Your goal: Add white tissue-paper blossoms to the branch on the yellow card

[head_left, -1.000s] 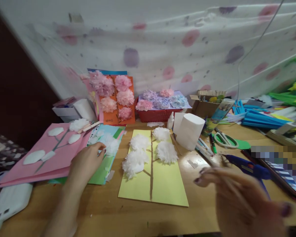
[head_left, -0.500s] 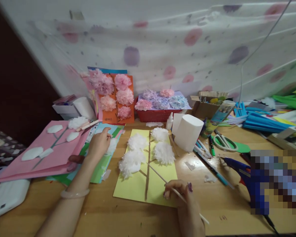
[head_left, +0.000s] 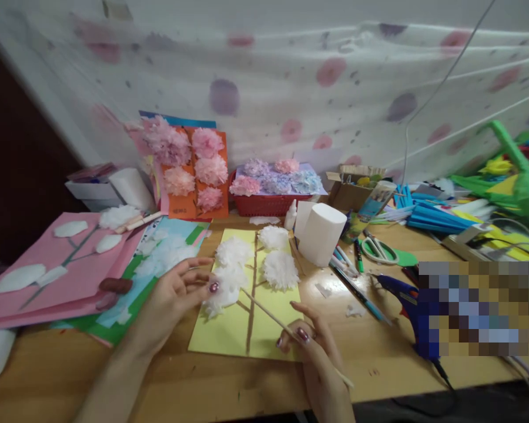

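Note:
A yellow sheet (head_left: 220,338) lies on the table with a brown stem drawn up its middle and several white tissue-paper flowers (head_left: 281,270) on both sides. My left hand (head_left: 171,299) is at the sheet's left edge, fingers apart, thumb and fingertips at the lower left white flower (head_left: 223,294). Whether they touch its petals I cannot tell. In my right hand (head_left: 320,352), low over the sheet's right corner, a thin pale stick (head_left: 271,315) is gripped between thumb and fingers. Its far tip points up and left, close to that same flower.
On the left lie pink sheets (head_left: 83,294) with white petals and a green-blue sheet (head_left: 134,294) with tissue pieces. A paper roll (head_left: 324,235), scissors (head_left: 381,249), pens and a blue glue gun (head_left: 399,288) sit right. Behind are a red basket (head_left: 268,205) and an orange flower card (head_left: 180,208).
My left hand has come from the green-blue sheet rightward to the lower left white flower. The right hand still holds the stick. The whole view has shifted slightly.

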### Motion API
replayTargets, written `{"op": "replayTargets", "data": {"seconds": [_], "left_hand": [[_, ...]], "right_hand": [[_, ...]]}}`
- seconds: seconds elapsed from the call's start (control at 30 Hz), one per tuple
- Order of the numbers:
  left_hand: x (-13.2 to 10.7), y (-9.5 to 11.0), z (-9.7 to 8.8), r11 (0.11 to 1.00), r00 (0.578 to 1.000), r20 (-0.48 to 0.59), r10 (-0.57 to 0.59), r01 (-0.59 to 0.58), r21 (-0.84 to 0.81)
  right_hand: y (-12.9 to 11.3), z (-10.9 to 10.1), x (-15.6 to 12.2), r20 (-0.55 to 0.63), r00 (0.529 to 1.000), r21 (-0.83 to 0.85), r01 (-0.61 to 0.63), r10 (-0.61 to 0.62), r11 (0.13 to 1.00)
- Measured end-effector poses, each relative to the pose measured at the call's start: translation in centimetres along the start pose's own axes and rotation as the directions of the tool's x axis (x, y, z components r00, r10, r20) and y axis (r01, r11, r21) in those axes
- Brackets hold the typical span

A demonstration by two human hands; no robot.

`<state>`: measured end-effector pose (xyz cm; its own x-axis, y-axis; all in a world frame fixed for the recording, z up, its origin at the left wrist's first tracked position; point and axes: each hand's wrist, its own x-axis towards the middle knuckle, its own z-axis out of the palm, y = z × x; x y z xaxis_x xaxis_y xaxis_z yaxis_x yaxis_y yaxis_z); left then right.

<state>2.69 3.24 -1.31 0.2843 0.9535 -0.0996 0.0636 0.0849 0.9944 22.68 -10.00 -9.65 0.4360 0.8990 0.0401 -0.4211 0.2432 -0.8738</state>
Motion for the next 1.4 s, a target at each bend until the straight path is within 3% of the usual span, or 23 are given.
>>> {"op": "replayTargets", "data": {"seconds": [0.1, 0.23, 0.47, 1.0, 1.2, 1.3, 1.4], "left_hand": [[-1.8, -1.2, 1.8, 0.999, 0.999, 0.033, -0.03, 0.031, -0.024], [-2.3, -2.3, 2.9, 0.998, 0.998, -0.019, -0.056, 0.056, -0.025], [-2.7, -2.5, 2.9, 1.0, 0.999, -0.038, -0.03, 0.029, -0.01], [-4.7, -3.5, 2.4, 0.981, 0.987, -0.04, -0.156, 0.15, -0.12], [-5.1, -4.3, 1.4, 0.991, 0.99, -0.076, -0.123, 0.126, 0.036], [-4.9, -4.5, 1.5, 0.991, 0.986, -0.155, -0.06, 0.078, 0.113], [-4.6, -4.6, 1.8, 0.983, 0.978, -0.206, 0.043, -0.005, 0.182]], "right_hand": [[-0.2, 0.0, -0.1, 0.068, 0.997, 0.003, -0.032, 0.031, 0.999], [-0.6, -0.4, -0.6, 0.095, 0.993, 0.023, -0.068, 0.066, 0.997], [-1.3, -0.9, -0.8, 0.111, 0.99, -0.007, -0.084, 0.084, 0.996], [-1.4, -0.7, -1.2, 0.138, 0.985, -0.095, -0.094, 0.107, 0.991], [-1.9, -0.2, -1.7, 0.133, 0.982, -0.131, -0.116, 0.133, 0.985], [-2.1, 0.2, -1.4, 0.053, 0.998, -0.124, -0.035, 0.042, 0.992], [-2.1, 1.1, -1.1, -0.009, 1.0, -0.223, 0.016, -0.019, 0.975]]}}
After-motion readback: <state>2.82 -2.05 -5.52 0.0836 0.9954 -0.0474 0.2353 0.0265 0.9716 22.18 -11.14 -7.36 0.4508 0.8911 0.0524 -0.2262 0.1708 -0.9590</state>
